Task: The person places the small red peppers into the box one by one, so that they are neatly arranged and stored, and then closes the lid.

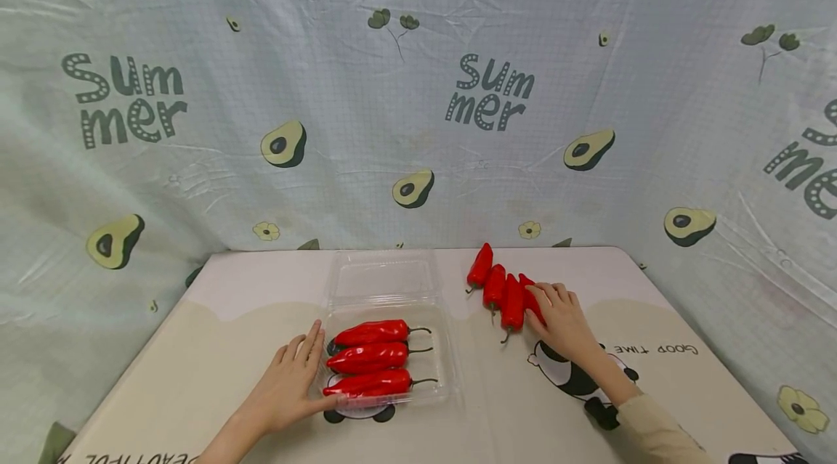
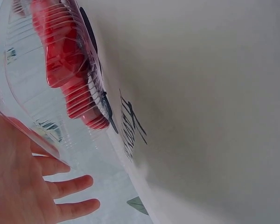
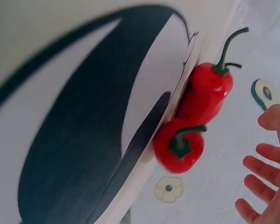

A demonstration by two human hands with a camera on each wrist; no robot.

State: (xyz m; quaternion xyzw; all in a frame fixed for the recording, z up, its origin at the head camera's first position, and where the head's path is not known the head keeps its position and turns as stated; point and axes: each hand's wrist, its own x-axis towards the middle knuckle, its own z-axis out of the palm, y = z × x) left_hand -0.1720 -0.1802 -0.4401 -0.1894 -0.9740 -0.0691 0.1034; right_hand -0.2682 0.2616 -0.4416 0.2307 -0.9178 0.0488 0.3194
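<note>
A clear plastic clamshell box stands with its lid folded back. Three red peppers lie side by side in it, stems to the right. My left hand rests at the box's left side, fingers spread and thumb along the front rim. On the right, several loose red peppers form a slanting row. My right hand reaches over the rightmost pepper, covering part of it. In the right wrist view, its loosely bent fingers are apart from the two peppers seen there.
A light printed cloth with panda pictures and lettering covers the table. Behind and on both sides hangs a pale curtain printed with avocados and the word summer. The folded-back lid lies toward the table's back edge.
</note>
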